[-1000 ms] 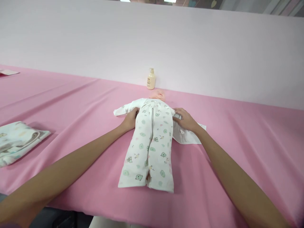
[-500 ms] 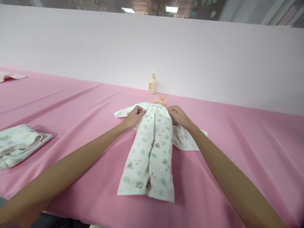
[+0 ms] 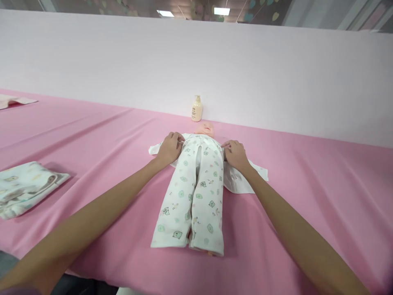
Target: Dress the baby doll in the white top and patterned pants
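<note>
A baby doll [image 3: 206, 129] lies on its back, head toward the wall, with white printed trousers [image 3: 199, 196] over its legs and a white top [image 3: 242, 180] spread beneath its upper body. My left hand [image 3: 170, 148] pinches the trousers' waist at the left side. At the right side of the waist, my right hand [image 3: 236, 153] pinches the same trousers. Both hands pull the waistband slightly outward. The doll's arms and most of its body are hidden by cloth; a bit of foot shows at the right trouser hem.
A cream pump bottle [image 3: 197, 109] stands behind the doll's head, by the white wall [image 3: 196, 61]. Folded printed cloth [image 3: 27, 186] lies at the left, and a pale pink cloth [image 3: 15, 100] farther back. A pink sheet [image 3: 307, 196] covers the table.
Both hands have stretched the waistband a little wider apart, and the right hand has shifted slightly right. The trouser hems have moved up a little, showing a bit of foot.
</note>
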`<state>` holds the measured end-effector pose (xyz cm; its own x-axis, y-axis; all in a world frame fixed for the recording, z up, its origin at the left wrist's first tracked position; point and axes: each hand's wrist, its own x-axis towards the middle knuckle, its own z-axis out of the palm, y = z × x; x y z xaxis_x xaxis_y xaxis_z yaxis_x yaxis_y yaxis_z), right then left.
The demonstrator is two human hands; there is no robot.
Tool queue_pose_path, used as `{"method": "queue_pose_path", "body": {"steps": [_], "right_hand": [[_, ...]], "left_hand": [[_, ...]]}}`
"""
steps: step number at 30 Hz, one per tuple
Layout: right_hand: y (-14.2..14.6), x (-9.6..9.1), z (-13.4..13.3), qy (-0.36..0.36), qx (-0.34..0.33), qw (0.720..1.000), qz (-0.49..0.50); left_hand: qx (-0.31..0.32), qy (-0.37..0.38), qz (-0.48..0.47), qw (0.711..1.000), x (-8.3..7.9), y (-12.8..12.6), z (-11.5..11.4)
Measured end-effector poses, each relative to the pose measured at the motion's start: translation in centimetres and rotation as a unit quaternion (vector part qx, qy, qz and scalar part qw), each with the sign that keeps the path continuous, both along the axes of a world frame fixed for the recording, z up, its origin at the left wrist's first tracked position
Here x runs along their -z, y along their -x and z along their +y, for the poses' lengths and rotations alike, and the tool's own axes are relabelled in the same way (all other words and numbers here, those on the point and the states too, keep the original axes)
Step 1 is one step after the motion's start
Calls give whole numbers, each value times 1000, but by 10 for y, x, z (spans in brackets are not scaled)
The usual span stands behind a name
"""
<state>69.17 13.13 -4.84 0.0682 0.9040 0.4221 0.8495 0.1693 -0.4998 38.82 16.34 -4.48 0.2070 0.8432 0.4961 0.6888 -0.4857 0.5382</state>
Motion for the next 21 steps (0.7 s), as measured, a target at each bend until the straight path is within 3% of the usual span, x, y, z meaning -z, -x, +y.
{"method": "queue_pose_path", "body": {"steps": [2, 4, 7, 10, 15, 21], "right_hand": [[2, 1, -25, -49, 3, 998, -32], [5, 3, -56, -82, -38, 994, -56], [11, 10, -101, -60, -94, 992, -62], [21, 18, -129, -8, -105, 994, -24], [37, 21, -141, 50, -129, 989, 43], [38, 13, -144, 84, -131, 978, 136]], "left_hand": [[12, -22, 16, 1000, 4, 9, -11], [31, -29, 30, 999, 9, 18, -27], [44, -2, 53, 998, 18, 30, -48], [67, 60, 50, 995, 26, 32, -61], [87, 155, -46, 983, 26, 22, -72], [110, 269, -198, 936, 7, 15, -87]]}}
